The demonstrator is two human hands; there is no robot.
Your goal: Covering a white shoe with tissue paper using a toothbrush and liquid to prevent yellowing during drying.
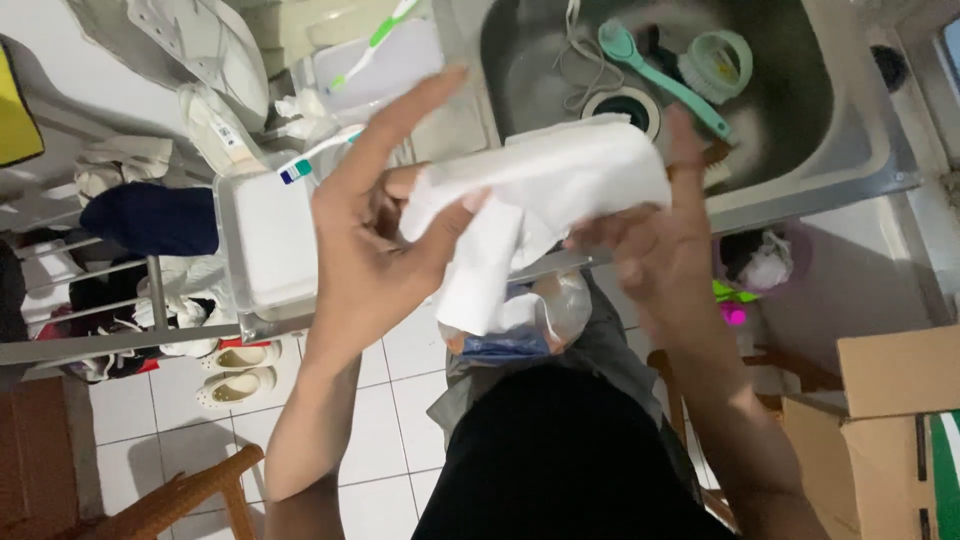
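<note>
Both my hands hold a white cloth or paper towel point(545, 185) in front of my chest, over the sink's edge. My left hand point(375, 225) has its fingers stretched upward, with the thumb pinching the towel's left end. At the towel's right end, my right hand point(660, 240) grips it from behind, blurred. A strip of the towel hangs down between the hands. Below the towel a clear plastic bag point(545, 315) with something blue inside rests against my body.
A steel sink point(850, 120) holds a teal long-handled brush point(665, 80) and a round scrubber point(715, 65). A white tub point(270, 240) with toothbrushes stands on the counter at left. Cardboard box point(890, 420) at lower right; white shoes point(235, 375) and a wooden stool point(190, 495) on the tiled floor.
</note>
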